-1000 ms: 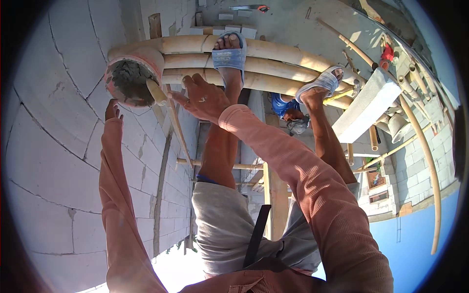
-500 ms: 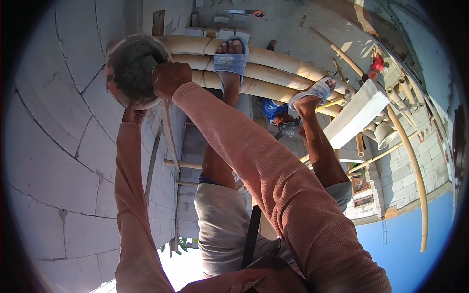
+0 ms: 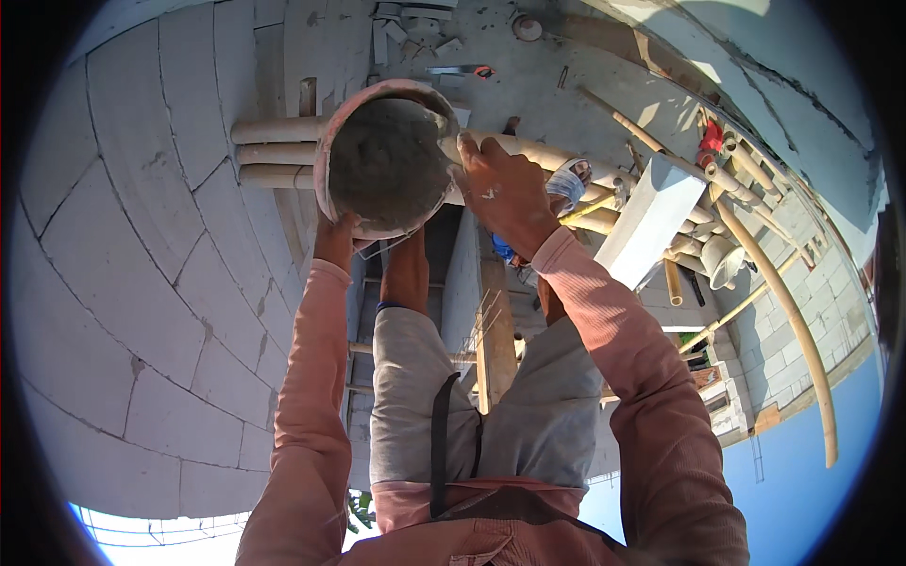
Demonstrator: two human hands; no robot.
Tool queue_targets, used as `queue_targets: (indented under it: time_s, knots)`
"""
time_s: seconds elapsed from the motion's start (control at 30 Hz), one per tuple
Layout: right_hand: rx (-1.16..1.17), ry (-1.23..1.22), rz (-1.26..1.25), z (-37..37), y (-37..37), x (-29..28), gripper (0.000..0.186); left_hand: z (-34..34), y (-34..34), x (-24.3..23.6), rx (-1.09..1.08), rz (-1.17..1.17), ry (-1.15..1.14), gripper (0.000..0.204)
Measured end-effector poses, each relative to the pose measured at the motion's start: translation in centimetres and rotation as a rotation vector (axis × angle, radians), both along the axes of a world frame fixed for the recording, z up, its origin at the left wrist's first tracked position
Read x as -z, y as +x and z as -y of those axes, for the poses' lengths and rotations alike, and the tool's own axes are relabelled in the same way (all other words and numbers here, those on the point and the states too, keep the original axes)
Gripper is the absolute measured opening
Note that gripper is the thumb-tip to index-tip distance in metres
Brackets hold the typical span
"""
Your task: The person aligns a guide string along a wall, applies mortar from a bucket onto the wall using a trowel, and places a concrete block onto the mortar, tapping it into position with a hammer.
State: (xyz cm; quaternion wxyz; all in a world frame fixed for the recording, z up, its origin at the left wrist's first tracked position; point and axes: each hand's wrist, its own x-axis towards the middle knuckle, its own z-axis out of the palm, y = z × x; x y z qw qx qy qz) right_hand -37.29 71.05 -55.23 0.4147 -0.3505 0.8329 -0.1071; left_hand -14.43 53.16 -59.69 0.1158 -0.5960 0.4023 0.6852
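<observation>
A round pinkish bucket (image 3: 326, 151) with wet grey mortar (image 3: 385, 156) in it is held up in the middle, above my legs. My left hand (image 3: 337, 236) grips it low on the left, its fingers partly hidden beneath. My right hand (image 3: 502, 189) has its fingers closed on the right side of the rim. Just past my right hand, my sandalled foot (image 3: 566, 187) rests on the bamboo scaffold, and a long white block (image 3: 642, 222) lies to the right of it.
Bamboo poles (image 3: 274, 129) cross under me. A block wall (image 3: 142, 283) fills the left. Below are a person in blue (image 3: 502, 247), a saw (image 3: 458, 72) and scattered offcuts (image 3: 415, 28). Right are more bamboo (image 3: 793, 340) and a white bucket (image 3: 725, 259).
The mortar bucket has moved from the wall on the left to the middle. Both my hands have taken hold of it and moved right with it, now covering my left foot.
</observation>
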Motion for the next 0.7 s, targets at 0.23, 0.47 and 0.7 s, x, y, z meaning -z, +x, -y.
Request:
queue_targets:
  time_s: [0.23,0.47,0.7]
  knots:
    - [-0.076,0.034,-0.135,-7.5,2.6,-10.4,0.049,-7.9,-9.0,-4.1,0.001,0.003,0.174,0.041]
    - [0.214,0.059,-0.195,-18.5,-5.8,-14.0,0.047,-14.8,-11.1,-6.5,0.201,-0.053,0.001,0.038]
    - [0.398,0.018,0.136,-19.9,1.2,-17.1,0.051,-16.9,-13.1,-11.6,0.456,-0.026,-0.064,0.043]
